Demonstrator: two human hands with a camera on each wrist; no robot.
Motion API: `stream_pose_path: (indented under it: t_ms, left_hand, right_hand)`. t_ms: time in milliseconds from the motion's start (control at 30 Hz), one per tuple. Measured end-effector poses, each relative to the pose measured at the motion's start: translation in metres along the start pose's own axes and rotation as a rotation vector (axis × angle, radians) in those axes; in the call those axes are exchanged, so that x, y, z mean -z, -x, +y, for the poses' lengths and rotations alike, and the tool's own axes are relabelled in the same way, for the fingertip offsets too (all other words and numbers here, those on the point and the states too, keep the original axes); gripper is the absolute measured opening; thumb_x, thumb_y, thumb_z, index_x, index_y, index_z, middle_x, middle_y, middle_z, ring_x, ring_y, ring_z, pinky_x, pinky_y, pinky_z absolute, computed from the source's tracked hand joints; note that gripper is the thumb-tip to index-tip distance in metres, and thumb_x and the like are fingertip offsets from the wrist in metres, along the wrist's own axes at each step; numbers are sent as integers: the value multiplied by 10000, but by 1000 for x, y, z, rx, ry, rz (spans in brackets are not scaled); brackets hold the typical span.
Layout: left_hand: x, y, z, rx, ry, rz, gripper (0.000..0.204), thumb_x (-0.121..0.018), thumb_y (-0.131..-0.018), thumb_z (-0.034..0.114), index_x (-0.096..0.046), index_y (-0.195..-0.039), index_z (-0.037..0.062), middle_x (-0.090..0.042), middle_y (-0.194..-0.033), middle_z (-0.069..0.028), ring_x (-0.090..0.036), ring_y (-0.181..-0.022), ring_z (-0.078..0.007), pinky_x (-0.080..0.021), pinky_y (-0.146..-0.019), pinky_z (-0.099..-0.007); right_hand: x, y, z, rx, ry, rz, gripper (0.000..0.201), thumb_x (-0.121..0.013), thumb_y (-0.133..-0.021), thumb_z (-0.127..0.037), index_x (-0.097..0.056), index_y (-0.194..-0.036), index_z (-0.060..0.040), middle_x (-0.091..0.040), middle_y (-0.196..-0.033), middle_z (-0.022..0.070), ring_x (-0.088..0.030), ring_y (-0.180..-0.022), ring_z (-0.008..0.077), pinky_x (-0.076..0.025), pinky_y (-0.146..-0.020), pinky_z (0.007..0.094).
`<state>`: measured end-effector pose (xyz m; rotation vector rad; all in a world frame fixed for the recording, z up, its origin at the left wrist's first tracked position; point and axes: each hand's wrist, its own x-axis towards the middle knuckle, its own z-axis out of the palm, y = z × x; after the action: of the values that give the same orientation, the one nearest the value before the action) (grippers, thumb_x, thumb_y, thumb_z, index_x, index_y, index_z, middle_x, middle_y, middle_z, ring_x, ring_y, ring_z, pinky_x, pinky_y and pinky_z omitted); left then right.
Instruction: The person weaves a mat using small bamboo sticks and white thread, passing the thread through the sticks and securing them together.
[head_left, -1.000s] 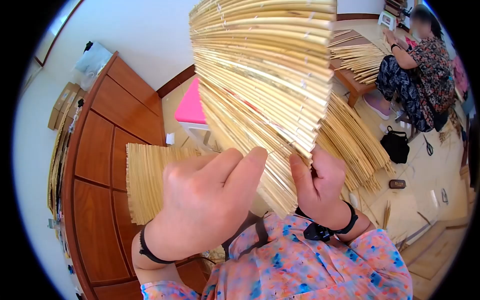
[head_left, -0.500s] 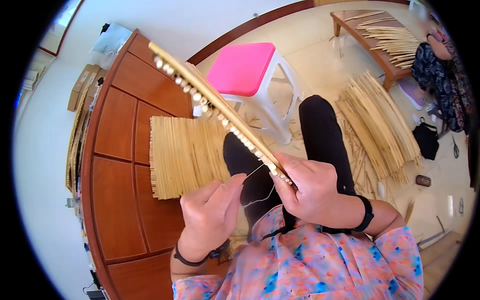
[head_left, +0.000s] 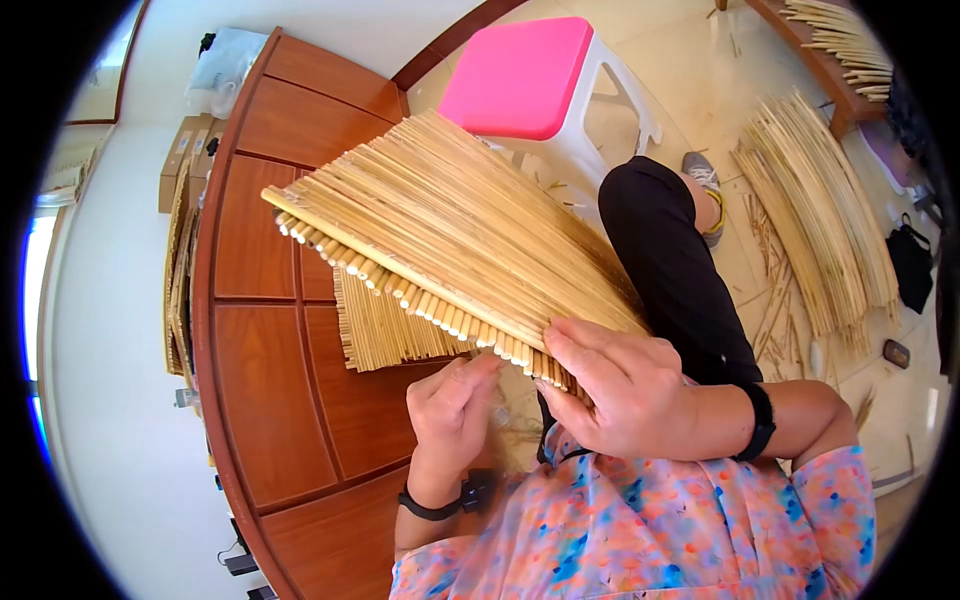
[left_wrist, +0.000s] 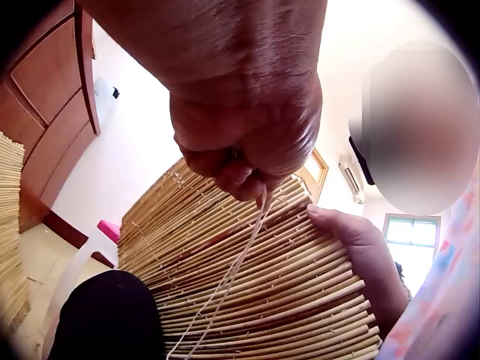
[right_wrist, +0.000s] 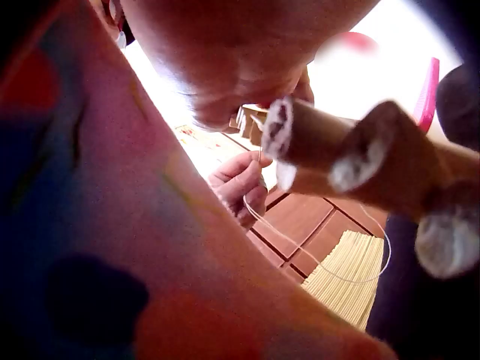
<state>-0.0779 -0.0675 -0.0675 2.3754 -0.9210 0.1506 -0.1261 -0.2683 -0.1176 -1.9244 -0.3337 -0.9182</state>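
Observation:
A mat of straw-coloured reed stalks (head_left: 450,210), stitched together with thread, slants across the head view with its cut ends towards me. My right hand (head_left: 630,390) grips its near corner, thumb below and fingers on top. Just under the row of cut ends, my left hand (head_left: 450,405) pinches a pale thread (left_wrist: 232,270) that trails down over the mat in the left wrist view. In the right wrist view the left hand (right_wrist: 241,187) shows beyond the stalk ends (right_wrist: 360,161), and the thread hangs in a loop.
Another reed mat (head_left: 390,320) leans by the wooden cabinet (head_left: 270,390). A pink-topped stool (head_left: 520,75) stands ahead, beside my knee (head_left: 650,210). On the tiled floor at right lie a stack of reeds (head_left: 820,220) and a black bag (head_left: 908,265). More stalks rest on a low table (head_left: 850,105).
The mat was broad and upright, then edge-on, and now lies tilted with its upper face showing. My left hand went from across the mat to below its edge. The view has swung downward.

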Motion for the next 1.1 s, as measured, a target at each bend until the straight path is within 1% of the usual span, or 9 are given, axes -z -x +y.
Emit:
stream_pose_path:
  t_ms: [200,300,400,500,600,700,800,1000,1100]
  left_hand:
    - [2,-7,-3,-41,-28,59,218,-673,-773,-86,-674,-970,7,-537,-624,-89,-521,-492,-201,-400,-463,-285]
    - [1,-13,-6,-117,-55,77,215,-684,-766,-81,-679,-962,7,-556,-638,-91,-534,-502,-207,-404,-464,-286]
    - [7,-17,-2,-125,-148,44,195,-695,-758,-73,-688,-934,10,-570,-643,-93,-541,-502,-214,-407,-463,-288]
    - [8,-20,-2,-114,-154,17,186,-703,-750,-65,-698,-916,20,-570,-637,-89,-537,-492,-217,-406,-459,-293]
    - [7,-22,-3,-126,-150,31,177,-701,-745,-64,-704,-898,23,-564,-625,-88,-534,-485,-220,-404,-454,-299]
    - [5,-20,-13,-142,-125,-1,174,-692,-749,-70,-706,-895,23,-573,-630,-93,-540,-490,-225,-410,-458,-297]
    - [-1,-21,-12,-113,-39,51,150,-682,-760,-72,-701,-880,16,-585,-638,-101,-550,-497,-234,-419,-465,-291]
    - [5,-24,-5,-48,-30,-19,139,-676,-793,-63,-682,-912,9,-598,-651,-102,-574,-521,-241,-438,-487,-292]
    - [11,-23,-1,79,1,-95,112,-671,-810,-57,-671,-905,2,-608,-658,-97,-583,-528,-232,-450,-502,-294]
  right_hand:
    - [-1,-3,3,25,1,-28,376,-721,-737,-109,-621,-1029,104,-649,-984,224,-688,-825,310,-576,-673,333]
    - [-1,-3,4,33,14,-31,362,-709,-751,-107,-626,-1028,110,-647,-985,234,-688,-840,314,-579,-690,335]
    - [-1,0,4,24,19,-32,360,-703,-756,-108,-629,-1029,115,-647,-994,242,-689,-848,316,-580,-695,335]
    - [0,0,5,20,11,-27,364,-701,-756,-109,-631,-1033,117,-649,-1000,247,-690,-844,320,-581,-689,334]
    - [-1,0,6,18,6,-12,366,-702,-754,-110,-633,-1032,118,-651,-996,251,-691,-839,323,-583,-686,336]
    - [-2,2,7,20,-1,-4,365,-705,-752,-110,-634,-1027,119,-653,-988,253,-692,-841,326,-584,-691,338]
    - [-2,2,8,18,-12,-3,369,-710,-747,-108,-634,-1028,119,-655,-979,254,-693,-844,329,-586,-701,341]
    - [0,0,7,-25,-38,-3,398,-729,-726,-111,-630,-1040,113,-660,-971,250,-695,-847,334,-586,-720,352]
    - [-2,1,6,-31,-41,9,399,-735,-719,-114,-632,-1036,107,-663,-968,246,-696,-846,331,-585,-717,353]
